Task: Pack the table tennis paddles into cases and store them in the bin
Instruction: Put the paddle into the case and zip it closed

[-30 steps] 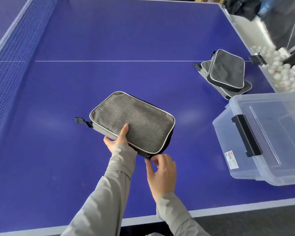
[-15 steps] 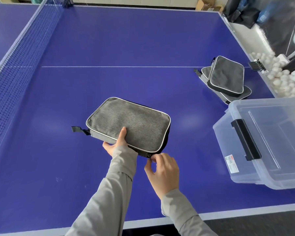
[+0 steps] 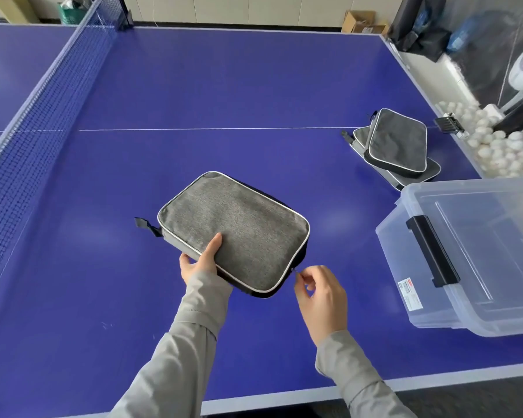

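Now left hand (image 3: 198, 260) grips grey case (image 3: 234, 233); right hand (image 3: 320, 292) fingers pinch zipper pull (image 3: 295, 271).

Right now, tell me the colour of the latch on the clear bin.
Black latch, on the clear bin; head view.

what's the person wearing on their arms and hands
Both arms are in long, light grey sleeves of smooth fabric, with a seam near each cuff. The cuffs reach to the wrists. The left hand and right hand are bare: no gloves, rings or watch show.
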`<act>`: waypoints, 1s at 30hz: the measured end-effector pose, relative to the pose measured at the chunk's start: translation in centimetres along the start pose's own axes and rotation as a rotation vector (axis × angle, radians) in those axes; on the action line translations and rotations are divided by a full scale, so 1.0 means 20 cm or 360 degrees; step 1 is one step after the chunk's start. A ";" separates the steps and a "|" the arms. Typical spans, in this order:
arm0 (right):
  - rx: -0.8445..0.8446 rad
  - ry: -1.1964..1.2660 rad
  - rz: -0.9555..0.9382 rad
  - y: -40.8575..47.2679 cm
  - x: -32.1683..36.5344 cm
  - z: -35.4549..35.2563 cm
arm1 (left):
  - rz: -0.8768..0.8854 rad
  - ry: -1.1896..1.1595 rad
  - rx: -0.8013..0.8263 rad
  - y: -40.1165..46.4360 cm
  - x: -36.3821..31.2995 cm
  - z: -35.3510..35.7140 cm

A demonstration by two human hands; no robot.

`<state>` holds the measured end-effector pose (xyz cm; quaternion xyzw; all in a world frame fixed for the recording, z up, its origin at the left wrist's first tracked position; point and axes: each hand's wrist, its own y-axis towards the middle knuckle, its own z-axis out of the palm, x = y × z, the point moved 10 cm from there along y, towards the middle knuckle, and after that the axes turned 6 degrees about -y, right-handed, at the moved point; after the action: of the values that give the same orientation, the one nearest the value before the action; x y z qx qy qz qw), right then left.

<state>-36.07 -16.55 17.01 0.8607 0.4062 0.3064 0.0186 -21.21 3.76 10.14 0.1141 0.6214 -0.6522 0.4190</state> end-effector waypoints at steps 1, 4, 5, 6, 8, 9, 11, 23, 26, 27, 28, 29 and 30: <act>0.0040 0.0041 0.0038 0.01 -0.01 0.01 | 0.0000 0.0008 0.0035 0.00 0.00 0.01; 0.0220 0.0376 0.0128 0.04 -0.04 0.04 | 0.0019 0.0058 0.0104 0.00 -0.05 0.02; 0.0304 0.0511 0.0158 0.05 -0.04 0.05 | 0.0030 0.0064 0.0129 0.00 -0.07 0.02; 0.0392 0.0620 0.0178 0.05 -0.03 0.06 | 0.0039 0.0080 0.0152 0.01 -0.09 0.02; 0.0482 0.0702 0.0154 0.04 -0.01 0.05 | 0.0045 0.0106 0.0193 0.02 -0.11 0.02; 0.0464 0.0686 0.0128 0.05 0.00 0.04 | 0.0039 0.0104 0.0219 0.02 -0.11 0.02; 0.0382 0.0624 0.0124 0.06 -0.01 0.02 | 0.0028 0.0116 0.0252 0.02 -0.11 0.02; 0.0323 0.0664 0.0298 0.30 -0.18 -0.04 | 0.0085 0.0234 0.0566 -0.03 -0.15 0.02; 0.0455 0.0741 0.0258 0.35 -0.14 -0.03 | 0.0139 0.0327 0.0710 -0.05 -0.20 0.06; 0.0499 0.0757 0.0249 0.36 -0.12 -0.02 | 0.0161 0.0352 0.0753 -0.06 -0.21 0.07; 0.0538 0.0770 0.0236 0.37 -0.10 -0.01 | 0.0186 0.0382 0.0797 -0.07 -0.22 0.08; 0.0567 0.0776 0.0222 0.39 -0.08 0.00 | 0.0210 0.0414 0.0839 -0.08 -0.23 0.09; 0.0588 0.0777 0.0209 0.40 -0.07 0.00 | 0.0233 0.0451 0.0884 -0.10 -0.24 0.10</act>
<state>-31.22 -22.87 18.54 0.7748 0.3912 0.4256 -0.2560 -18.83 3.54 15.09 0.3582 0.4619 -0.7426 0.3270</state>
